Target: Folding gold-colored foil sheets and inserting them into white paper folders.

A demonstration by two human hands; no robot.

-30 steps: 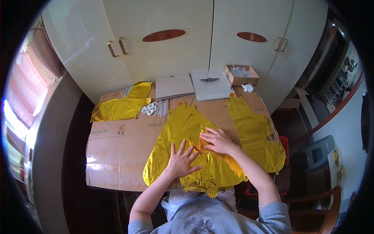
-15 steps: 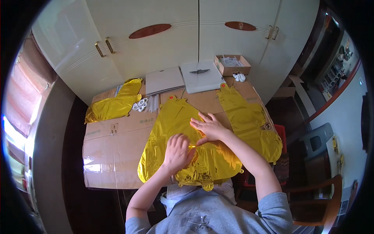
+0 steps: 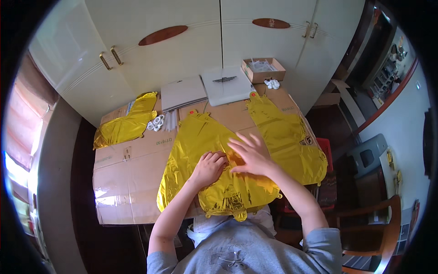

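A flat, shiny gold foil balloon [image 3: 186, 157] lies spread in front of me, its lower end reaching the near edge of the cardboard-covered table. My left hand [image 3: 210, 168] rests palm down on the middle of it, fingers close together and slightly bent on the foil. Just to its right, my right hand [image 3: 250, 156] is open with fingers spread over the same balloon. Creased foil shows between the two hands. Another flat gold foil balloon [image 3: 289, 144] lies to the right, and gold foil pieces [image 3: 122, 125] lie at the far left.
Cardboard [image 3: 130, 182] covers the table. Toward the back are white rings [image 3: 155, 122], clear straws [image 3: 170, 121], grey flat sheets [image 3: 182, 93], a pale flat case [image 3: 228, 89], a small carton [image 3: 264, 73] and a white bundle [image 3: 272, 84]. A wooden chair [image 3: 388, 228] stands at right.
My left hand has come down onto the foil and moved slightly right. My right hand has lifted and spread its fingers more. The view has shifted a little.
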